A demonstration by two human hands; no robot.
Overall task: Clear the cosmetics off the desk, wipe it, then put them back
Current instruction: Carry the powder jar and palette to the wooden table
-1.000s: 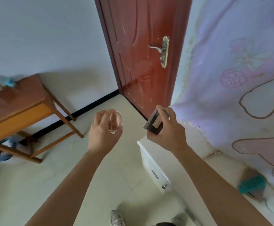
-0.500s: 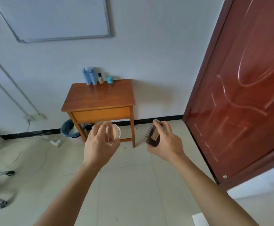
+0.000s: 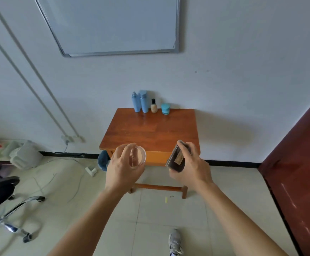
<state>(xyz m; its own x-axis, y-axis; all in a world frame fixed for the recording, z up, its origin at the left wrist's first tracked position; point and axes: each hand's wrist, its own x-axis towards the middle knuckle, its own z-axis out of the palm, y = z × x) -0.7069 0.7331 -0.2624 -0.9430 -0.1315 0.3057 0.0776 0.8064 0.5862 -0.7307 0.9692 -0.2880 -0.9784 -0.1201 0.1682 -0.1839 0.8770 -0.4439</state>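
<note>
A clear jar [image 3: 138, 156] is clamped in the left grip [image 3: 122, 169], a dark compact [image 3: 176, 159] in the right grip [image 3: 192, 168]. Both are best set upright beside the bottles [image 3: 140, 101] at 12 o'clock on the tabletop [image 3: 150, 130].

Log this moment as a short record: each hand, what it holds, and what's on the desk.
Left grip: left hand holds a clear round case
Right grip: right hand holds a dark flat case
Desk: wooden desk, ahead of both hands
On desk, back edge: two blue bottles, small beige bottle, teal jar
</note>
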